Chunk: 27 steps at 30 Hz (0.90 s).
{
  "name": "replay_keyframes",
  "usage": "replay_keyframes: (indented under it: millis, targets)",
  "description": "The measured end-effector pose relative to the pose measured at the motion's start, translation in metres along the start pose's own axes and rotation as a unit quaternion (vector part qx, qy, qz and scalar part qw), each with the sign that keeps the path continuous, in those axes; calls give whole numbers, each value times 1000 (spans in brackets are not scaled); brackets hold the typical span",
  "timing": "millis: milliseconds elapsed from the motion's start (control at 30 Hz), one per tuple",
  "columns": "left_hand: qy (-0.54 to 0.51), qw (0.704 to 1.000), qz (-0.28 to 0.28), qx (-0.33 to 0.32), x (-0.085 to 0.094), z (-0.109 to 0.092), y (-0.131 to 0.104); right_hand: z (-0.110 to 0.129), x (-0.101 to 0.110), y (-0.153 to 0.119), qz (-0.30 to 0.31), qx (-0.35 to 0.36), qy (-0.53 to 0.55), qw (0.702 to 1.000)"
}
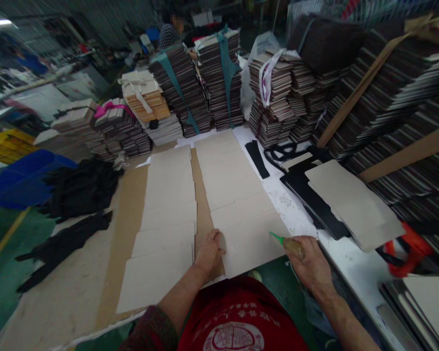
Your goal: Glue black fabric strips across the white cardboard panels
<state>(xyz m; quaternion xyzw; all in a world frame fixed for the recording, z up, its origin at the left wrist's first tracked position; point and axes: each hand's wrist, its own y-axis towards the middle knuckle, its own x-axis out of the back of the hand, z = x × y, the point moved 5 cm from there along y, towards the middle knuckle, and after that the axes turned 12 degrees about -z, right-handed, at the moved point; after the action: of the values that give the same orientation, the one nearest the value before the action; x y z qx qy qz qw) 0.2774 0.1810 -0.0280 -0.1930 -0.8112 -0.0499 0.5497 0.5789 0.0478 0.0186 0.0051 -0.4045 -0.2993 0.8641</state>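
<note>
Two rows of overlapping beige sheets lie on the work table, a left row and a right row. My left hand rests at the left edge of the nearest sheet in the right row, its fingers bent and close together; whether they pinch the sheet is too small to tell. In my right hand is a tool with a wooden handle and a green tip. The tip points left over the right part of that same sheet. My right fingers are wrapped round the handle.
Tied stacks of dark sheets line the table's far side. Loose beige pieces and black strips lie right. Black fabric pieces and a blue bin are left. A person is in the background.
</note>
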Motion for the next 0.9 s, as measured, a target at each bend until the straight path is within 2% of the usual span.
replay_keyframes:
  millis: [200, 333, 533, 700, 800, 900]
  targets:
    - [-7, 1000, -10, 12, -2, 0, 0, -4, -5, 13, 37, 61, -58, 996]
    - [-3, 1000, -8, 14, 1, -2, 0, -4, -1, 20, 45, 82, -88, 992]
    - [-2, 1000, 3, 14, 4, -3, -1, -3, 5, 18, 63, 29, -74, 995]
    - [1, 1000, 12, 27, 4, -1, -1, -2, -10, 10, 67, -22, -31, 997]
    - [-5, 1000, 15, 26, 6, -1, -1, -1, -16, 7, 45, -39, -23, 998]
    - [-16, 999, 16, 24, 5, 1, -1, -2, -13, 7, 11, -46, -31, 998]
